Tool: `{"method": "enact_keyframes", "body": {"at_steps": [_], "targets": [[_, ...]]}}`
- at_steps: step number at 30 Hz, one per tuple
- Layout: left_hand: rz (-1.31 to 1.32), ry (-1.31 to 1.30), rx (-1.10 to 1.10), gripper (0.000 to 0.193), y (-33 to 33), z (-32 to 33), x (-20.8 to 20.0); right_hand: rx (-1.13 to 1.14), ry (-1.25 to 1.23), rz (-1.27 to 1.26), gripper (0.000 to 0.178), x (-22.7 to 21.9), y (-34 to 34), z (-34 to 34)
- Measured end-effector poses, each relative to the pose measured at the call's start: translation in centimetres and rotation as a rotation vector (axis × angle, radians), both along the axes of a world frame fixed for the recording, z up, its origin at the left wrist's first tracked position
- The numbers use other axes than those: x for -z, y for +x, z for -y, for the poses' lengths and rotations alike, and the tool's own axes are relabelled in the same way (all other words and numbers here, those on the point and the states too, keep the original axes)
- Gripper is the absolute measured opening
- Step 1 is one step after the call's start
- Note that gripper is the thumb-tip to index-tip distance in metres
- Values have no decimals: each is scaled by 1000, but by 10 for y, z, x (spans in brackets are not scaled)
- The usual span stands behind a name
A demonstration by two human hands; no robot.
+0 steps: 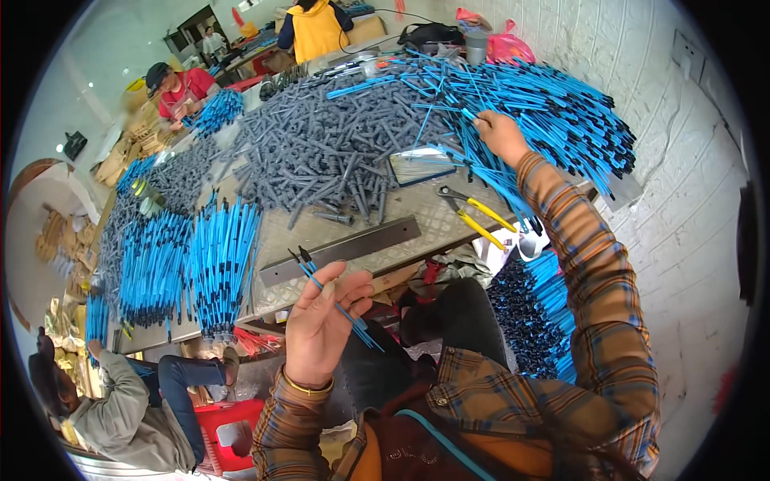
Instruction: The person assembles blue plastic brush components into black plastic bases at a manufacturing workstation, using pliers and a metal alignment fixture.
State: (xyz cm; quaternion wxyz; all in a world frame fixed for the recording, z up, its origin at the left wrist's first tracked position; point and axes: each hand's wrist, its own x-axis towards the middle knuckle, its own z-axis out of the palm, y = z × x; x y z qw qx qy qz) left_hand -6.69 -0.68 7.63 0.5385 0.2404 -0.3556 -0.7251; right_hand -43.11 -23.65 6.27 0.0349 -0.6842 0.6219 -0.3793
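Close to the table's front edge, my left hand (319, 325) is raised, palm up. A few thin blue rods with dark tips (359, 327) are pinched between its thumb and fingers, and the other fingers are loosely curled. My right arm stretches to the far right, where my right hand (502, 136) is at the big heap of blue rods with black ends (553, 112). Its fingertips are closed on blue rods at the heap's left side; how many I cannot tell. Left of that hand spreads a large heap of grey plastic plugs (313, 132).
Yellow-handled pliers (485, 218), a flat metal bar (345, 250) and a shiny rectangular pack (421, 167) lie on the metal-topped table (277, 228). Bundled blue rods (223, 268) stand at left; more rods (537, 313) are below, right. Co-workers sit at left and far left.
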Motion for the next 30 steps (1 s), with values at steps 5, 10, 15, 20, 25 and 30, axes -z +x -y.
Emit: {"method": "enact_keyframes", "body": {"at_steps": [5, 10, 15, 20, 25, 30], "targets": [[92, 46, -28, 35, -10, 5, 4, -18, 182, 400, 26, -8, 7, -12], [166, 61, -36, 38, -42, 11, 3, -39, -89, 517, 27, -17, 18, -14], [182, 50, 111, 48, -98, 32, 29, 38, -216, 391, 27, -7, 15, -1], [200, 53, 187, 48, -165, 62, 47, -38, -41, 9, 27, -19, -1, -43], [171, 45, 156, 39, -200, 95, 66, -36, 4, -17, 26, -39, -20, -110], [120, -82, 37, 30, -184, 92, 69, -44, 90, 546, 25, -74, -43, -184]]}}
